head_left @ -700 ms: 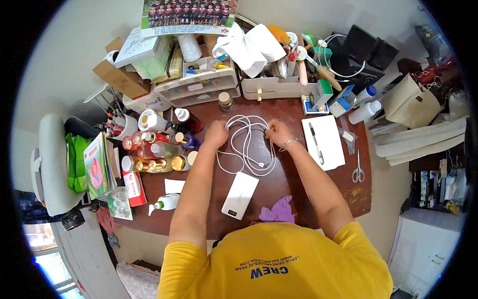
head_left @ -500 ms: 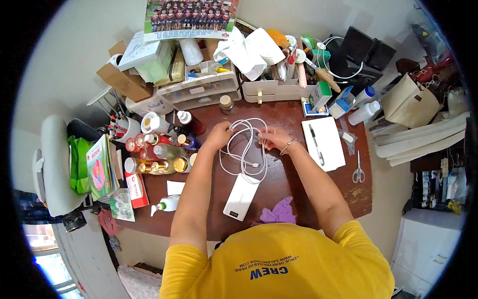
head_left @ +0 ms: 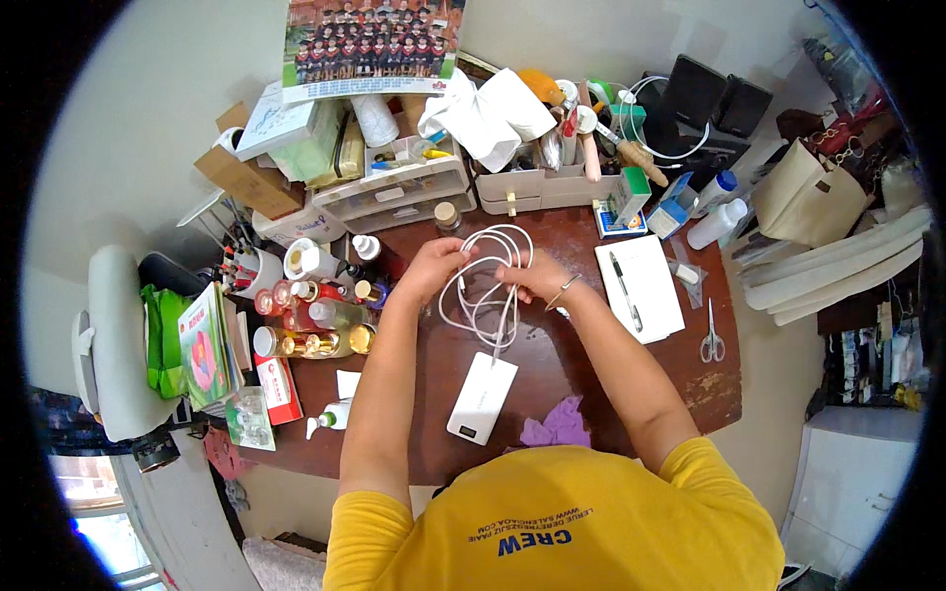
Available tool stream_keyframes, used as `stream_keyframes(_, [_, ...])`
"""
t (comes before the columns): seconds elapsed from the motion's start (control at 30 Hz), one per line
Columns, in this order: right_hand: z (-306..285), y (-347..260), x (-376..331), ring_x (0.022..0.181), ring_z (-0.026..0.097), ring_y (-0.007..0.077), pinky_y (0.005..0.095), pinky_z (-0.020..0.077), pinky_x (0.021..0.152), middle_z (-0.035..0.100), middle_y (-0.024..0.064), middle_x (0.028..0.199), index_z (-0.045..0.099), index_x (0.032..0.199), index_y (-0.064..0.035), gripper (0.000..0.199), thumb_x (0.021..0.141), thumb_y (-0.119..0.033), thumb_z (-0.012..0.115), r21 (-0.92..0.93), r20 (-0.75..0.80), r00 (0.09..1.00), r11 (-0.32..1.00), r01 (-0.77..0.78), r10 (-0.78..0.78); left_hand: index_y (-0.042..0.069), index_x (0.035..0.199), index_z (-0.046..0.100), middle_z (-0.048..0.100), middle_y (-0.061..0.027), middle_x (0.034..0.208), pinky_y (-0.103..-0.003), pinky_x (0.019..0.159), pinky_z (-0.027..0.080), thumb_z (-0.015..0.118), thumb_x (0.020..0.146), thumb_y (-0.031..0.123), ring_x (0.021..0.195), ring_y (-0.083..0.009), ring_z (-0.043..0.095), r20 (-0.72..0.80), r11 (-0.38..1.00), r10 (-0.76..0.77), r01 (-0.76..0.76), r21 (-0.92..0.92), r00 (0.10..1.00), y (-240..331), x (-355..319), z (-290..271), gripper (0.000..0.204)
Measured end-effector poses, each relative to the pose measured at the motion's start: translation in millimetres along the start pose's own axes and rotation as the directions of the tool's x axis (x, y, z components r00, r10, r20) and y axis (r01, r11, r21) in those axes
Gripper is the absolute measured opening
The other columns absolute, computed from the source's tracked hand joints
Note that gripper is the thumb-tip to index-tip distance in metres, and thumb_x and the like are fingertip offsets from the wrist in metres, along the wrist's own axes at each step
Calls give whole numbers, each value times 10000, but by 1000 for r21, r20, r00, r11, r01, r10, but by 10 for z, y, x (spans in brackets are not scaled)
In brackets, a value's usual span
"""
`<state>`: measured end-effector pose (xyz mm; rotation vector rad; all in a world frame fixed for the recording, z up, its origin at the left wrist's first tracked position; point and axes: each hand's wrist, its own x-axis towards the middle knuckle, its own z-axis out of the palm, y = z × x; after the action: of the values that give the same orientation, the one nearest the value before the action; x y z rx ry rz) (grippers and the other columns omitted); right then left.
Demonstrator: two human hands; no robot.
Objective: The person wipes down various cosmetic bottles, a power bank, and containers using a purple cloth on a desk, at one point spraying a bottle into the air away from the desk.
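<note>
A white charging cable (head_left: 471,317) hangs in loose loops between my two hands. My left hand (head_left: 439,268) is closed on the left side of the coil, its fingertips pinching the loops. On the right side, my right hand (head_left: 537,276) grips the strands between thumb and fingers. Below the loops lies a flat white power bank (head_left: 482,398) with a small dark display at its near end. The cable runs down to the power bank's far end. To its right, near the table's front edge, sits a crumpled purple cloth (head_left: 558,424).
Bottles and jars (head_left: 330,315) crowd the left of the brown table (head_left: 414,433). A notepad (head_left: 655,295) with a black pen lies to the right, scissors (head_left: 712,335) beyond it. Drawer organizers (head_left: 394,192) line the back. A small jar (head_left: 447,219) stands just behind my left hand.
The loops have drawn closer together as my right hand moved inward to the left. The cable's lower loops have lifted off the power bank.
</note>
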<state>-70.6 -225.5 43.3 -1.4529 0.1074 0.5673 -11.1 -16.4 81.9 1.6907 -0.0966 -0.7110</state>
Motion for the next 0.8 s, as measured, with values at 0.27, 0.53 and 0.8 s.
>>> stream_keyframes(0.27, [-122, 31, 2, 477, 491, 70, 200, 377, 404, 610, 23, 724, 634, 881, -40, 215, 904, -253, 620, 411, -48, 998, 909, 66, -51, 87, 1060, 644, 594, 43, 759, -185, 481, 331, 578, 904, 209, 577, -36, 460, 124, 968, -37, 67, -243, 992, -167, 17, 49, 209])
stream_keyframes(0.53, [-27, -128, -69, 576, 615, 116, 238, 530, 485, 647, 50, 745, 643, 903, -25, 228, 877, -251, 655, 318, -304, 950, 932, 173, -72, -13, 1285, 464, 602, -79, 1125, -317, 878, 475, 769, 733, 246, 976, -167, 591, 231, 956, 193, -236, 176, 954, -158, -139, 446, 682])
stream_keyframes(0.8, [-38, -227, -272, 730, 623, 106, 253, 527, 643, 643, 56, 814, 602, 970, 11, 265, 873, -228, 662, -42, -490, 820, 947, 318, -297, 7, 879, 618, 630, -47, 695, -313, 629, 479, 649, 837, 209, 655, -150, 600, 20, 983, 149, -151, 108, 989, -234, -111, 736, 209])
